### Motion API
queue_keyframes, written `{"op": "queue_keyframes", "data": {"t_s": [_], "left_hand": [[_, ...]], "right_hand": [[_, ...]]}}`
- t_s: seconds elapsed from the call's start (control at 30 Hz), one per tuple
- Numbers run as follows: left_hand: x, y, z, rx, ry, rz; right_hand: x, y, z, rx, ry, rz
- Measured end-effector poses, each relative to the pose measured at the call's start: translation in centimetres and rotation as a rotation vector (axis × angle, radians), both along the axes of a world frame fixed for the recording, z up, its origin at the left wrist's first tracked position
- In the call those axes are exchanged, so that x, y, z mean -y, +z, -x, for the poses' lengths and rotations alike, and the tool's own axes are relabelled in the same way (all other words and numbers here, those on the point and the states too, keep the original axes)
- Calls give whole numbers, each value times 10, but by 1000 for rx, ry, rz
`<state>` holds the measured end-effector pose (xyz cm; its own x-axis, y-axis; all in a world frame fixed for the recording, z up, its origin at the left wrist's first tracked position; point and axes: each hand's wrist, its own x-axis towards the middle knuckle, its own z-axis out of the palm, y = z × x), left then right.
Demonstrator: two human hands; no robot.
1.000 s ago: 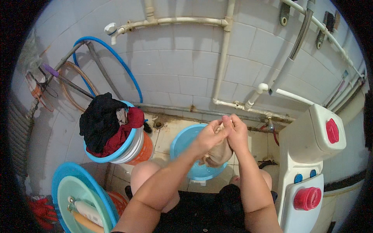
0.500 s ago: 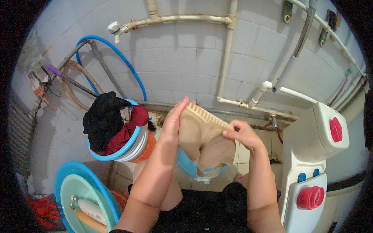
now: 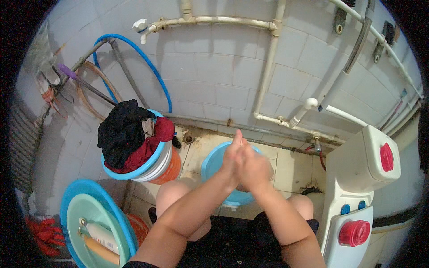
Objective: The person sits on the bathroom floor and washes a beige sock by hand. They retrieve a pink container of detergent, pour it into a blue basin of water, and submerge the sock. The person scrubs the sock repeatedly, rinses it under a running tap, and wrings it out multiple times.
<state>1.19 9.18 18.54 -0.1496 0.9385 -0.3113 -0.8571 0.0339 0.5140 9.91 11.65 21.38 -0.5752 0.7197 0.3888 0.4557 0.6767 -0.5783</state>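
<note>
My left hand (image 3: 231, 157) and my right hand (image 3: 255, 169) are pressed together, palm against palm, above a light blue basin (image 3: 209, 160) on the floor between my knees. The fingers point away from me and the right hand is slightly blurred. Only small brownish edges of a beige garment (image 3: 241, 188) show beneath and beside the hands, which cover the rest. It appears squeezed between them, though how much of it hangs in the basin is hidden.
Left, a blue basin of black and dark red clothes (image 3: 119, 143) rests on stacked buckets (image 3: 166, 166). Nearer, a green basin (image 3: 73, 223) holds a bottle. A white appliance with red knobs (image 3: 353, 156) stands right. Pipes (image 3: 219, 19) and a blue hose (image 3: 149, 62) line the tiled wall.
My hands were apart, stretching the beige garment by its ribbed band. Now they have come together and most of the garment is hidden. The view has shifted slightly and the basin shows more.
</note>
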Motion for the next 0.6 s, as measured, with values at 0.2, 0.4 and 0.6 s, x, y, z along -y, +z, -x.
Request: {"op": "queue_keyframes", "data": {"t_s": [0.2,0.4,0.6], "left_hand": [[-24,-52,-8,365,-235,-623],[-9,18,-35,-60,-76,19],[-7,39,12,-1076,-386,-21]], "right_hand": [[-7,-17,-5,-92,22,-225],[-45,-2,-18,-141,-194,72],[-70,-1,-45,-310,108,329]]}}
